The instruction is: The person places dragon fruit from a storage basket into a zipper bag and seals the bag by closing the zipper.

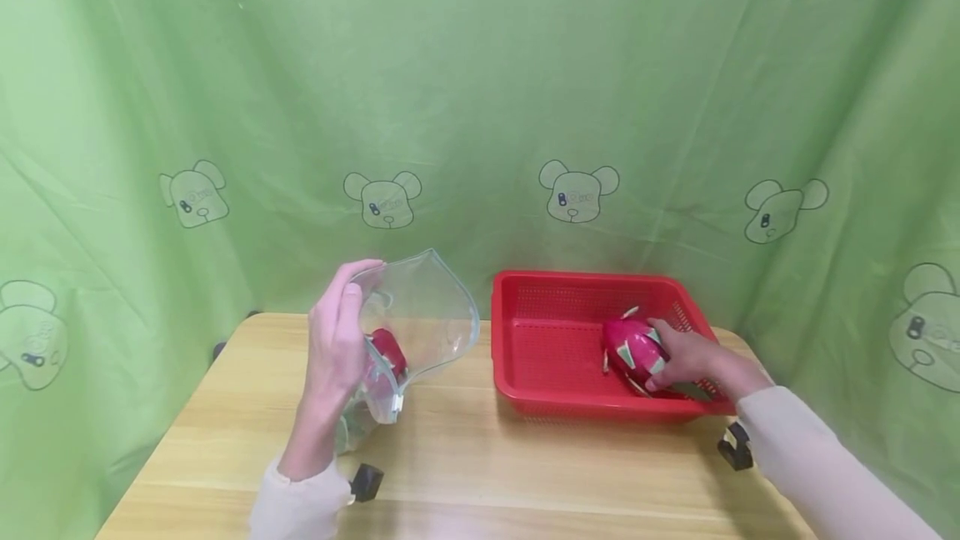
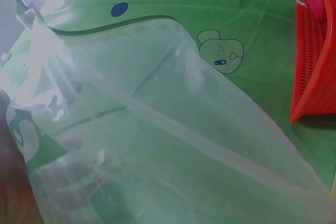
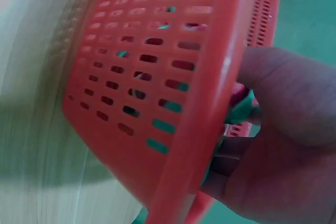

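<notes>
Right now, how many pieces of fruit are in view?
2. A dragon fruit in the red basket, gripped by the right hand; a red fruit inside the clear bag the left hand holds. More may be hidden.

Basket (image 1: 525,357) walls ring the fruit (image 1: 632,350); way in is from above, over the near rim where the right hand (image 1: 693,357) reaches. Bare table (image 1: 480,457) strip between basket and bag (image 1: 420,323) is passable. Left hand (image 1: 337,340) and bag block the left side. Curtain (image 1: 480,107) closes off the back.

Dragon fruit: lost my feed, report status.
Right hand grips dragon fruit inside red basket. Left hand holds clear bag open. Nothing between them.
</notes>
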`<act>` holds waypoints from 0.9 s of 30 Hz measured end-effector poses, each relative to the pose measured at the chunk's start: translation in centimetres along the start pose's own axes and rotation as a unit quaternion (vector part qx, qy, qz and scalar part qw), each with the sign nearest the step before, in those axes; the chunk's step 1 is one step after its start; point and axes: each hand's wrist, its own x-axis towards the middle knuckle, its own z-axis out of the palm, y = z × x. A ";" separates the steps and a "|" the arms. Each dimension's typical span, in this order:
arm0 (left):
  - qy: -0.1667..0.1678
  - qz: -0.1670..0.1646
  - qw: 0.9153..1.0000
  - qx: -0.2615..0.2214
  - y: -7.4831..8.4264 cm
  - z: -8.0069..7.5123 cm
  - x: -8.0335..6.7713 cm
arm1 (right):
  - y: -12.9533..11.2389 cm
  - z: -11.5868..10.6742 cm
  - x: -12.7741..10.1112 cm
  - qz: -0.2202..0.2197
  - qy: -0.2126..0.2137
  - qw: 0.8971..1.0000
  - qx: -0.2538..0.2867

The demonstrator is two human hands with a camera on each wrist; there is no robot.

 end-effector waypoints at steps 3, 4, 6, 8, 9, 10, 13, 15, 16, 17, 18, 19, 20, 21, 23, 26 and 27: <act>0.001 -0.002 1.000 -0.002 0.0 -0.2 -0.1 | -0.1 0.1 0.2 0.004 0.003 1.000 -0.015; 0.002 -0.002 1.000 -0.002 -0.1 -0.2 -0.1 | -0.1 0.1 0.3 0.005 0.009 1.000 -0.019; 0.003 -0.002 1.000 -0.002 -0.1 -0.3 -0.1 | 0.0 0.2 0.4 0.005 0.021 0.999 -0.024; 0.002 -0.003 1.000 -0.004 -0.1 -0.3 -0.1 | 0.1 0.3 0.4 0.006 0.028 0.999 -0.025; 0.000 -0.004 1.000 -0.005 -0.1 -0.3 -0.1 | 0.2 0.3 0.4 0.008 0.028 0.999 -0.023; -0.001 -0.005 1.000 -0.006 -0.1 -0.3 -0.1 | 0.3 0.4 0.3 0.012 0.026 0.999 -0.021; -0.008 -0.008 1.000 -0.013 -0.1 -0.3 -0.1 | 0.7 0.3 0.2 0.030 0.017 0.999 -0.006; -0.008 -0.009 1.000 -0.019 -0.1 -0.3 -0.1 | 0.8 0.3 0.1 0.043 0.014 0.999 0.007; -0.006 -0.009 1.000 -0.022 -0.1 -0.3 -0.2 | 0.9 0.3 0.1 0.048 0.012 0.999 0.012; -0.004 -0.008 1.000 -0.024 -0.1 -0.3 -0.2 | 0.8 0.2 0.2 0.049 0.012 0.999 0.016; -0.003 -0.006 1.000 -0.027 -0.1 -0.4 -0.2 | 0.7 0.2 0.2 0.049 0.012 0.999 0.018; -0.002 -0.004 1.000 -0.031 0.0 -0.5 -0.2 | 0.7 0.2 0.2 0.052 0.013 0.998 0.019; -0.001 -0.002 0.999 -0.033 0.0 -0.5 -0.2 | 0.6 0.2 0.2 0.052 0.013 0.998 0.018; -0.001 0.000 0.999 -0.034 0.0 -0.6 -0.2 | 0.4 0.3 0.1 0.049 0.013 0.999 0.015; -0.003 0.002 0.999 -0.038 0.0 -0.7 -0.2 | 0.3 0.3 -0.1 0.044 0.011 0.999 0.012; -0.003 0.001 0.999 -0.040 -0.1 -0.7 -0.1 | 0.1 0.6 -0.4 0.039 -0.005 0.999 0.027; -0.004 0.000 0.999 -0.040 -0.1 -0.7 -0.2 | 0.2 0.8 -0.5 0.042 -0.014 0.998 0.039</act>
